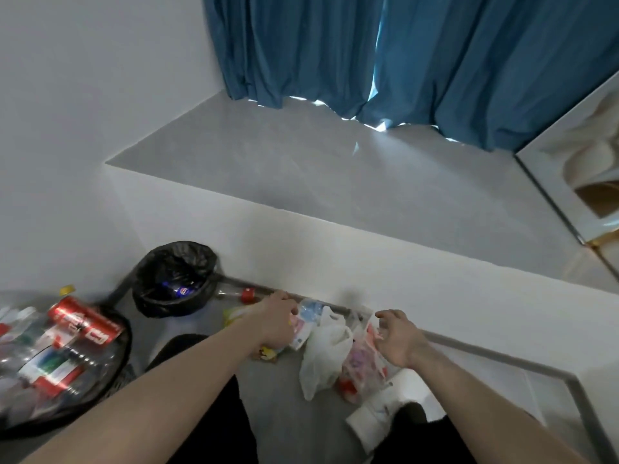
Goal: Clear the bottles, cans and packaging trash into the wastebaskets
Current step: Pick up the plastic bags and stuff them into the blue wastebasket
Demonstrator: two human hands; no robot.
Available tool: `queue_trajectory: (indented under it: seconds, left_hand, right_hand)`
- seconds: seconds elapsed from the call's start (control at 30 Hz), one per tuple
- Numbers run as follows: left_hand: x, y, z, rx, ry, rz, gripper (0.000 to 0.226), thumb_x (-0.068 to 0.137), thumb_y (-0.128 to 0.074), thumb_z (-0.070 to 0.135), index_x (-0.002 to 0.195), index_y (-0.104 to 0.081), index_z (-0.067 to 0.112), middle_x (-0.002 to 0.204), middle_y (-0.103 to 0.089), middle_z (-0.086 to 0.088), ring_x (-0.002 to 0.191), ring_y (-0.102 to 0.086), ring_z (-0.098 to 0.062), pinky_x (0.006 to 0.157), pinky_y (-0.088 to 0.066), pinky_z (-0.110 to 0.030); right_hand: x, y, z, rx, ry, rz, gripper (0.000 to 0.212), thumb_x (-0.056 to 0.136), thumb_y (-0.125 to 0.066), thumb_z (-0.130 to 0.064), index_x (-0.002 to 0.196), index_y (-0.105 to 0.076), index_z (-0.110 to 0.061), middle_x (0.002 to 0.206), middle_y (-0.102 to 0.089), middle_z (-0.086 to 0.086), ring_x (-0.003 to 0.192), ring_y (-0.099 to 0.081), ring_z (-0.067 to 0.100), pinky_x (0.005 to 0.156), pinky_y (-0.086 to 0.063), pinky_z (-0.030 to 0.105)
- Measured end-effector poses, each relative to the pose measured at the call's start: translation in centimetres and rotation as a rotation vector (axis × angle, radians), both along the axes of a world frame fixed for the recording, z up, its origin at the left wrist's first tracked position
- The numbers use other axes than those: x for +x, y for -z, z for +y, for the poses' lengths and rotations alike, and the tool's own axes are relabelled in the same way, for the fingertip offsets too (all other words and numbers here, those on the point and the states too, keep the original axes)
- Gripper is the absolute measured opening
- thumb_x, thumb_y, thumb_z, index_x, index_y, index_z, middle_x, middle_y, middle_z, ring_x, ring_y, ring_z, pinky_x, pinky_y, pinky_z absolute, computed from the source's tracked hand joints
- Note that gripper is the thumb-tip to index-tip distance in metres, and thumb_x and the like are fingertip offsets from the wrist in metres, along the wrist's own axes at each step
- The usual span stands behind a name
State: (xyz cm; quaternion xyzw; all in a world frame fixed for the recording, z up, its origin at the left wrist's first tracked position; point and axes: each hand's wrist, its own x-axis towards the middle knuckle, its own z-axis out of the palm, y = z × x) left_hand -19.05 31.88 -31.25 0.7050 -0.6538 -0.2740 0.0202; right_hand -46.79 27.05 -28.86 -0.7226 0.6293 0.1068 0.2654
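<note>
Packaging trash lies on the grey floor by the wall: a white plastic bag (323, 354), a clear bag with red and pink print (363, 366), and a crumpled wrapper (306, 318). My left hand (276, 321) reaches down with its fingers curled on that wrapper. My right hand (400, 339) hovers over the clear bag, fingers spread and bent, holding nothing. A clear bottle with a red cap (237, 294) lies along the baseboard. A wastebasket with a black liner (174, 279) stands at the left and holds a blue-labelled item. A second, larger basket (60, 360) holds bottles and red cans.
A white box (373, 418) lies near my right leg. A yellow cap (67, 289) sits on the floor by the larger basket. A raised grey ledge (335, 182) runs under blue curtains (402, 61). A white cabinet (576, 182) stands at the right.
</note>
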Motion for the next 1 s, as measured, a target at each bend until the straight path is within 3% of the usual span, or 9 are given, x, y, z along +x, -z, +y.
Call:
queue_trajectory:
  seconds: [0.1, 0.2, 0.3, 0.43, 0.63, 0.83, 1.0]
  left_hand:
    - [-0.4, 3.0, -2.6, 0.119, 0.025, -0.061, 0.040, 0.095, -0.053, 0.036, 0.133, -0.057, 0.024, 0.141, -0.043, -0.002, 0.120, -0.053, -0.024, 0.100, -0.047, -0.039]
    - [0.7, 6.3, -5.3, 0.258, 0.025, -0.146, 0.047, 0.087, -0.055, 0.033, 0.133, -0.056, 0.025, 0.138, -0.041, -0.001, 0.118, -0.054, -0.025, 0.097, -0.049, -0.039]
    - [2.7, 9.6, -8.0, 0.343, 0.019, -0.236, 0.053, 0.084, -0.053, 0.035, 0.136, -0.055, 0.025, 0.138, -0.042, -0.004, 0.122, -0.054, -0.024, 0.102, -0.049, -0.040]
    - [6.3, 13.5, -12.0, 0.356, -0.072, -0.232, 0.050, 0.086, -0.057, 0.031, 0.136, -0.052, 0.027, 0.143, -0.037, 0.000, 0.126, -0.049, -0.025, 0.104, -0.048, -0.041]
    - [10.5, 21.2, -17.1, 0.344, -0.157, -0.225, 0.053, 0.090, -0.061, 0.033, 0.141, -0.050, 0.023, 0.148, -0.033, -0.005, 0.131, -0.045, -0.029, 0.107, -0.045, -0.042]
    - [12.5, 28.9, -20.0, 0.373, -0.122, -0.220, 0.092, 0.086, -0.067, 0.046, 0.159, -0.020, 0.017, 0.164, -0.014, -0.010, 0.146, -0.028, -0.037, 0.113, -0.040, -0.047]
    - [9.5, 33.3, -18.1, 0.489, 0.021, -0.181, 0.140, 0.058, -0.081, 0.070, 0.159, 0.003, 0.023, 0.165, -0.007, -0.006, 0.143, -0.030, -0.040, 0.108, -0.042, -0.052]
  right_hand:
    - [-2.0, 3.7, -0.8, 0.067, 0.012, 0.003, 0.075, 0.087, -0.058, -0.042, 0.154, -0.035, -0.018, 0.156, -0.036, 0.006, 0.139, -0.043, 0.027, 0.113, -0.035, 0.030]
    - [-2.6, 6.9, -1.9, 0.182, -0.029, 0.054, 0.068, 0.098, -0.053, -0.042, 0.156, -0.029, -0.017, 0.162, -0.027, 0.008, 0.144, -0.037, 0.029, 0.115, -0.033, 0.033]
    - [-1.6, 9.9, -3.7, 0.190, -0.024, 0.008, 0.081, 0.086, -0.050, -0.066, 0.153, -0.035, -0.022, 0.159, -0.032, 0.005, 0.146, -0.033, 0.028, 0.116, -0.034, 0.040]
    - [2.4, 14.4, -7.9, 0.234, -0.058, -0.020, 0.076, 0.087, -0.061, -0.045, 0.154, -0.032, -0.027, 0.160, -0.031, 0.002, 0.144, -0.035, 0.025, 0.114, -0.035, 0.040]
    - [11.1, 20.5, -14.6, 0.220, -0.160, -0.103, 0.069, 0.088, -0.056, -0.041, 0.152, -0.033, -0.029, 0.157, -0.030, 0.003, 0.139, -0.041, 0.030, 0.110, -0.041, 0.043]
    - [12.8, 27.7, -16.4, 0.211, -0.156, -0.037, 0.083, 0.081, -0.063, -0.055, 0.152, -0.031, -0.028, 0.156, -0.030, 0.006, 0.142, -0.034, 0.034, 0.114, -0.037, 0.047]
    - [8.7, 31.2, -14.1, 0.271, -0.075, 0.099, 0.114, 0.068, -0.075, -0.067, 0.158, -0.013, -0.033, 0.164, -0.009, 0.005, 0.151, -0.013, 0.034, 0.117, -0.032, 0.051]
